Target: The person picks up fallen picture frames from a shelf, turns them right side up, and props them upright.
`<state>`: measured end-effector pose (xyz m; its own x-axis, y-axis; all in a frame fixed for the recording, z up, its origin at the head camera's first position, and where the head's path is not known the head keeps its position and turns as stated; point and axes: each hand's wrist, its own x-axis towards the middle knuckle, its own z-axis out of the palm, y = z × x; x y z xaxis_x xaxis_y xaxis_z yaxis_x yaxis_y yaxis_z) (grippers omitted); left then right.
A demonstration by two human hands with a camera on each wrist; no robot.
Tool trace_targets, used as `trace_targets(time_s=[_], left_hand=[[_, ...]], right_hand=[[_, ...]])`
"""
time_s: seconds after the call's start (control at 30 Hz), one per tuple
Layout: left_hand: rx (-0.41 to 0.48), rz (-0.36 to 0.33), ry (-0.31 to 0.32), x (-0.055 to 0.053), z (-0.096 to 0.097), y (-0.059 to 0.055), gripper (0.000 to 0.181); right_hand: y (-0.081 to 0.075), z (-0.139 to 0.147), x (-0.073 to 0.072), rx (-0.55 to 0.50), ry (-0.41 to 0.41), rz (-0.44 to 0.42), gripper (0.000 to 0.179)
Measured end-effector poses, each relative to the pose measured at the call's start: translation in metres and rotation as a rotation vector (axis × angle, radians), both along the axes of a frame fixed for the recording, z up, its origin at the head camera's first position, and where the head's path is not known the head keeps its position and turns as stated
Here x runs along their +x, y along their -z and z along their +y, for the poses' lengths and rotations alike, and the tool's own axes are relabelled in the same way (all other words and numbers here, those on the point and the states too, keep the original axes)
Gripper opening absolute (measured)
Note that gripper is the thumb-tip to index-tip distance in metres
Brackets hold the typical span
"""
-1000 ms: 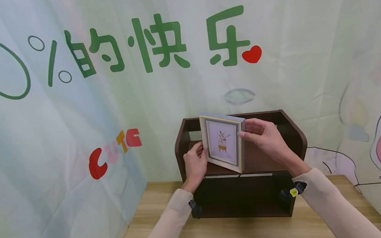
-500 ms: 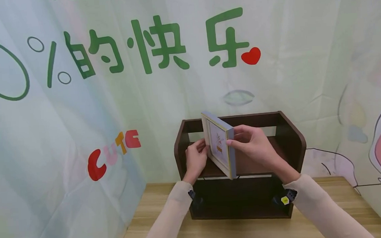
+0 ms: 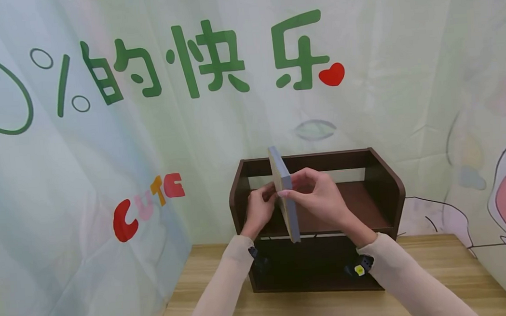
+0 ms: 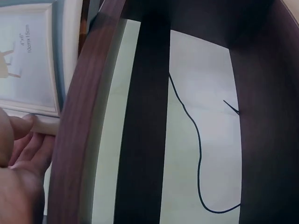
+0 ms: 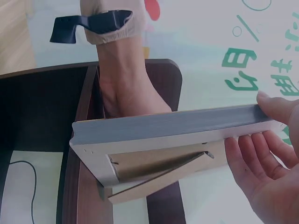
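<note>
A picture frame (image 3: 293,218) stands upright between the two hands, its blue-grey side edge turned toward the head camera. My left hand (image 3: 260,209) pinches its far edge; in the left wrist view, thumb and fingers hold the border beside a printed picture (image 4: 28,60) marked with size figures. From the near side my right hand (image 3: 322,195) grips the opposite edge, thumb on the front and fingers behind. The right wrist view shows the frame's back, where a cardboard stand (image 5: 163,177) is folded partly out. The frame overlaps the front edge of the brown two-tier shelf's upper board (image 3: 347,210).
The shelf stands on a wooden table (image 3: 314,311) against a printed cloth backdrop (image 3: 395,72). Its side panel (image 3: 382,184) rises at the right. A thin dark cord (image 4: 198,149) hangs behind the shelf's back openings.
The picture frame has turned from facing the head camera to nearly edge-on. My right hand has swung left with its edge, while the left hand has stayed almost in place.
</note>
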<state>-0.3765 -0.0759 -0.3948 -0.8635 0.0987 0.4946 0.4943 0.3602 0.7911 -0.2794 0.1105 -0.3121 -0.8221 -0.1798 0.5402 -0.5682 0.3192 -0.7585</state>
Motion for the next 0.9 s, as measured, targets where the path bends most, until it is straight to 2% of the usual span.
trace_targets(time_s=[0.2,0.63,0.73,0.9], left_hand=[[-0.047,0.013,0.026,-0.003,-0.003,-0.003,0.036],[-0.083,-0.013,0.010,-0.005,-0.002,-0.004,0.038],[-0.094,-0.005,-0.005,-0.001,-0.002,-0.006,0.036],[-0.056,0.059,-0.040,0.015,-0.002,-0.019,0.029]], right_hand=[[0.000,-0.008,0.002,-0.019,0.013,0.022,0.030],[0.000,-0.009,0.003,-0.006,0.050,0.050,0.030],[0.000,-0.009,0.002,-0.007,0.049,0.051,0.030],[0.003,-0.008,0.001,-0.006,0.040,0.048,0.031]])
